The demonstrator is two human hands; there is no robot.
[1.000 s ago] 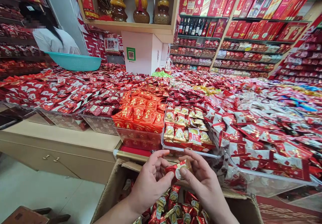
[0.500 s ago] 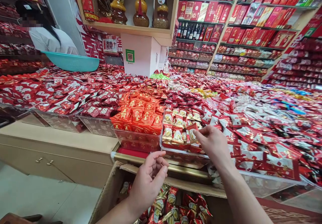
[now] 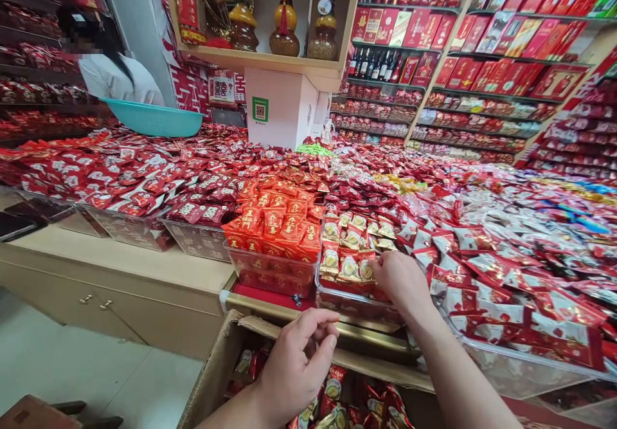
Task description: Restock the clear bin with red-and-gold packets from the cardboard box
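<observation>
My right hand (image 3: 402,285) is at the right side of a clear plastic bin (image 3: 357,300). Its curled fingertips pinch the edge of a small red-and-gold candy packet (image 3: 367,265) with a durian picture. Similar packets (image 3: 349,265) stand in rows beside it. Over an open cardboard box (image 3: 216,358), my left hand (image 3: 303,355) hovers with nothing in it, fingers loosely bent and thumb apart. More loose durian candy packets (image 3: 333,387) lie inside that box, partly hidden by my left hand and forearm.
A bin of orange-red packets (image 3: 272,229) adjoins on the left, and red-and-white packets (image 3: 506,287) are heaped on the right. Behind the counter, a person (image 3: 120,78) in white stands near a turquoise basket (image 3: 154,120). A wooden stool (image 3: 38,413) is at lower left.
My right hand has lowered the candy packet into the row, and its fingers have curled in more. My left hand has dropped slightly. The whole view has shifted a little.
</observation>
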